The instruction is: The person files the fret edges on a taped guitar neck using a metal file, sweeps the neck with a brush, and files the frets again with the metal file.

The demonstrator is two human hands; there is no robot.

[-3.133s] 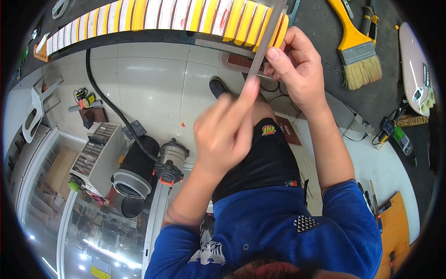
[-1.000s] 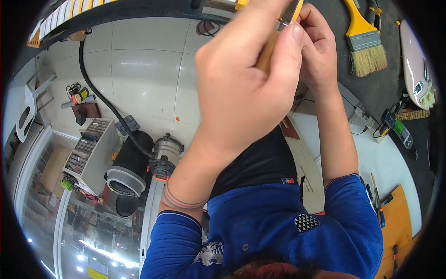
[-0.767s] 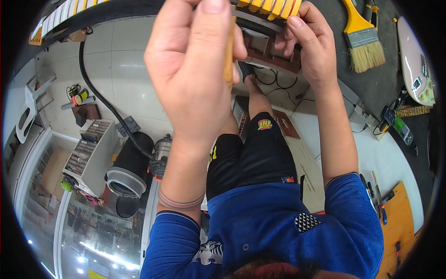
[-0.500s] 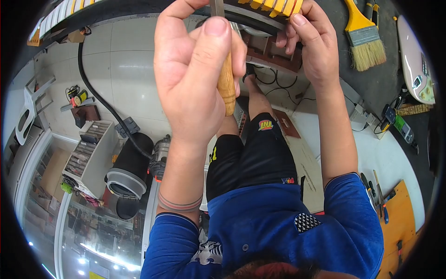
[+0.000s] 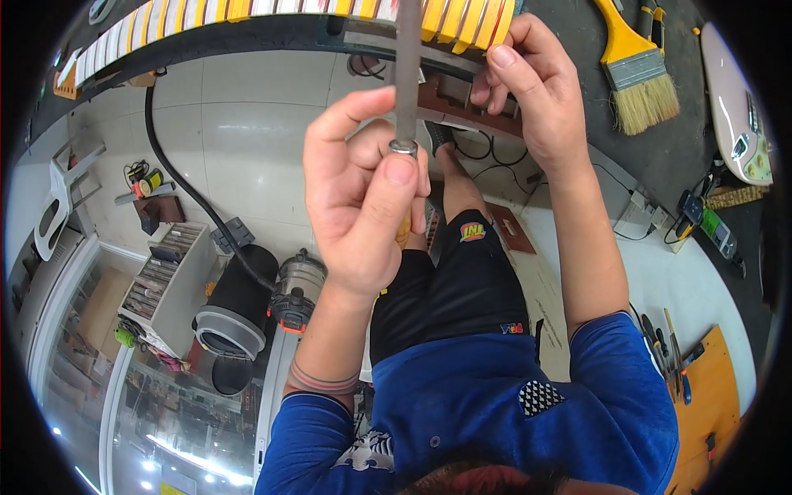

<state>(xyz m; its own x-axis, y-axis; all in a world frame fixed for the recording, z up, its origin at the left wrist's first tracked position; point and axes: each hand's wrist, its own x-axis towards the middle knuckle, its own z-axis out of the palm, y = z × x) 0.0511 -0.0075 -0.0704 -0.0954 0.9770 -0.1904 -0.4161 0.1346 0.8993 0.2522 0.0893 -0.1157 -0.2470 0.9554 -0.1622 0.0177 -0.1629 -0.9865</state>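
A file (image 5: pixel 407 82) with a wooden handle is gripped in my left hand (image 5: pixel 359 198), which is closed around the handle near the metal ferrule. The grey blade points up, crossing in front of a row of yellow and white strips (image 5: pixel 285 7) along the bench edge. At the right end of that row, my right hand (image 5: pixel 536 91) has its thumb and forefinger closed at the lower end of a yellow strip (image 5: pixel 495 25) with a thin red line. Most of the handle is hidden by my left hand.
On the dark bench (image 5: pixel 569 49) to the right lies a yellow-handled brush (image 5: pixel 639 82). Beyond it are a pale guitar-shaped body (image 5: pixel 734 107) and a green-grey device (image 5: pixel 719 231). A black hose (image 5: pixel 186 181) and a vacuum (image 5: pixel 297 289) stand at lower left.
My left hand has drawn the file down toward my body, so more of the blade and the ferrule show. My right hand stays at the strip's end, shifted slightly in view.
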